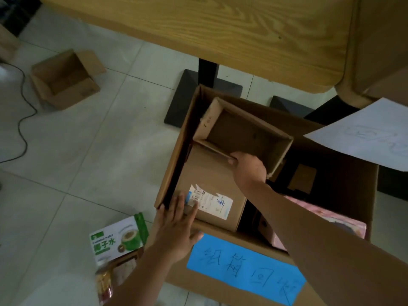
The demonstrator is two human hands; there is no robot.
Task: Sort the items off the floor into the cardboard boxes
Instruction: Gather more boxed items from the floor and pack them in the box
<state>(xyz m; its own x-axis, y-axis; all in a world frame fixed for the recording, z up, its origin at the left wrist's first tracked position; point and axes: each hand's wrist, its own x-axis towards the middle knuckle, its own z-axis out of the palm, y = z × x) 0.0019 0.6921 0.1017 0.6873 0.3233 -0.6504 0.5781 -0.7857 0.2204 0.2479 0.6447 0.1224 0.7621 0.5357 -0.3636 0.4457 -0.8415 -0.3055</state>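
From the head view, we take the big box [223,281] with the blue label [245,268] as our landmark. Our right hand [250,165] reaches into it, its grip pinched on the near wall of an open small box [240,133], which sits tilted atop a taped carton [209,184] inside. Our left hand [176,226] lies spread and flat on the big box's near-left rim, fingertips touching the carton, holding nothing.

We judge the main risk is the small box: it rests crooked and held by one wall only, so it could tip or crush when let go, or jam against the big box's far wall. Pressing on the rim could also bend it.

Inside, right of the carton, lies something pink [326,219], which narrows the room left. Just outside the near-left corner a green drink pack [117,237] and a snack bag [106,283] wait on the floor [77,151]. Far left of the big box sits an empty box [66,78] beside a cable [22,120]. Beyond it stands a desk [220,29]; a white sheet [371,133] overhangs its right side.
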